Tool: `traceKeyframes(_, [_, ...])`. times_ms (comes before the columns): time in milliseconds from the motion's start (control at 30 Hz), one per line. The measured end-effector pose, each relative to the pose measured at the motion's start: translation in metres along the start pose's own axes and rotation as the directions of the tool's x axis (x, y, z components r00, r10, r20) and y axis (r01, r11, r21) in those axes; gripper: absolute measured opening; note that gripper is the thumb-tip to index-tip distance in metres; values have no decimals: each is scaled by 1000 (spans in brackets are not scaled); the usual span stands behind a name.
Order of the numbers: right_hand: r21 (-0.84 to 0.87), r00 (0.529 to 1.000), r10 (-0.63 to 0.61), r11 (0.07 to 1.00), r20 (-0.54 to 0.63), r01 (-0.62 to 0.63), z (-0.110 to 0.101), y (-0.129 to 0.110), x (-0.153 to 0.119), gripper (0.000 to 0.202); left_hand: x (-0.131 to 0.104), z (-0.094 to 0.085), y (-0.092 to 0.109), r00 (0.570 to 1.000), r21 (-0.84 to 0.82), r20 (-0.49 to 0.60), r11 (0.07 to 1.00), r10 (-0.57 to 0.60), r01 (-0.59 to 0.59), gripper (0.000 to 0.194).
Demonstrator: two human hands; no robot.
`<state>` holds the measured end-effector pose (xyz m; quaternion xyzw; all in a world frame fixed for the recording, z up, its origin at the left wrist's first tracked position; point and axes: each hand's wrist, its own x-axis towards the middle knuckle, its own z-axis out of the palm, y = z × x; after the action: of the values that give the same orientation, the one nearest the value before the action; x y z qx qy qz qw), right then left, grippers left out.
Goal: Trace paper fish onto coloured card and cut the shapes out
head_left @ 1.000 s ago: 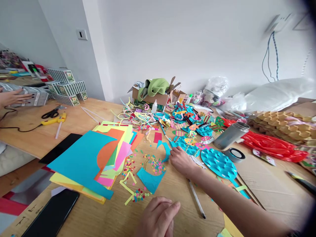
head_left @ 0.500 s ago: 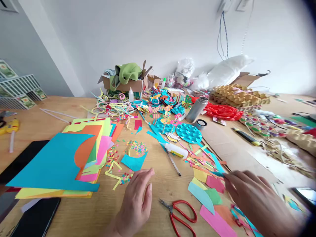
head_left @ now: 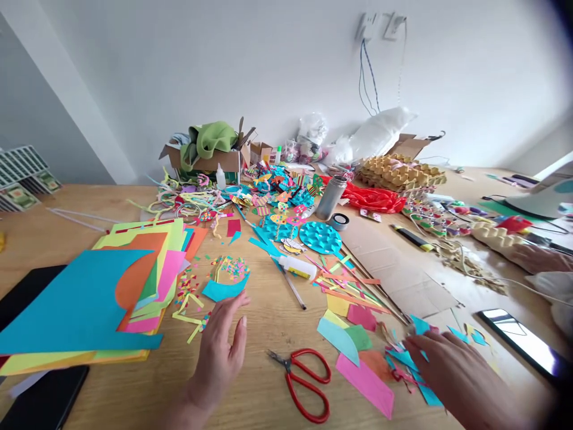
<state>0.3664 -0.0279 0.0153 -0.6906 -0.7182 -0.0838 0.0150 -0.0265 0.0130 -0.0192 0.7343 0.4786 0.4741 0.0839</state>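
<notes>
My left hand (head_left: 221,343) hovers over the table with fingers stretched out and thumb apart, holding nothing. Just beyond its fingertips lies a blue paper piece with a curved edge (head_left: 226,289), next to colourful confetti (head_left: 235,269). At the right, my right hand (head_left: 452,364) is low over the scraps, fingers bent down around a blue paper strip (head_left: 419,325); its grip is partly hidden. Under and beside it are blue scraps and a pink tangle (head_left: 403,376). Red-handled scissors (head_left: 307,382) lie open between my hands, left of a pink paper piece (head_left: 367,382).
A stack of coloured paper (head_left: 80,292) covers the left. Ahead lie a glue bottle (head_left: 298,269), a pen (head_left: 293,286), a metal flask (head_left: 331,198) and blue dotted discs (head_left: 320,237). A phone (head_left: 521,343) and another person's hand (head_left: 544,258) are at the right.
My right hand has carried the blue strip away from the thin paper strips, rightward to the blue scraps. The view has turned right; my left hand stays open.
</notes>
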Motion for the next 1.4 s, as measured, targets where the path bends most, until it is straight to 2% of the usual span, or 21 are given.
traceKeyframes(100, [210, 995, -70, 976, 66, 55, -23, -27, 51, 31, -1, 2, 0, 1000, 11, 15, 1000, 8, -8, 39])
traceKeyframes(200, [367, 981, -164, 923, 106, 114, -34, -61, 117, 32, -1, 4, 0, 1000, 23, 29, 1000, 9, -10, 38])
traceKeyframes(333, [407, 964, -176, 910, 197, 83, -20, -99, 204, 24, -1, 3, -2, 1000, 38, 11, 999, 6, -6, 38])
traceKeyframes(400, [395, 961, -175, 915, 215, 79, -5, -111, 235, 19, -1, 2, -4, 1000, 54, -5, 999, 2, -2, 38])
traceKeyframes(467, [373, 958, -174, 924, 228, 80, 10, -120, 254, 16, 0, 0, -6, 1000, 69, -21, 998, 3, -2, 37])
traceKeyframes(567, [329, 955, -167, 941, 243, 81, 27, -129, 262, 19, 1, -2, -7, 999, 67, -28, 998, 20, -18, 38])
traceKeyframes(667, [284, 957, -154, 955, 246, 81, 33, -133, 260, 27, 1, -3, -5, 999, 52, -1, 998, 47, -47, 40])
traceKeyframes(933, [224, 936, -189, 967, 297, 124, 29, -134, 263, 36, -1, -3, -3, 998, 33, 17, 998, 59, -60, 43])
traceKeyframes(1233, [212, 935, -115, 976, 335, 44, 30, -144, 266, 39, 1, -1, -6, 998, 54, 26, 997, 61, -62, 43])
traceKeyframes(1400, [205, 943, -86, 979, 322, 20, 28, -146, 264, 40, 3, -3, -2, 996, 59, -10, 994, 89, -88, 41])
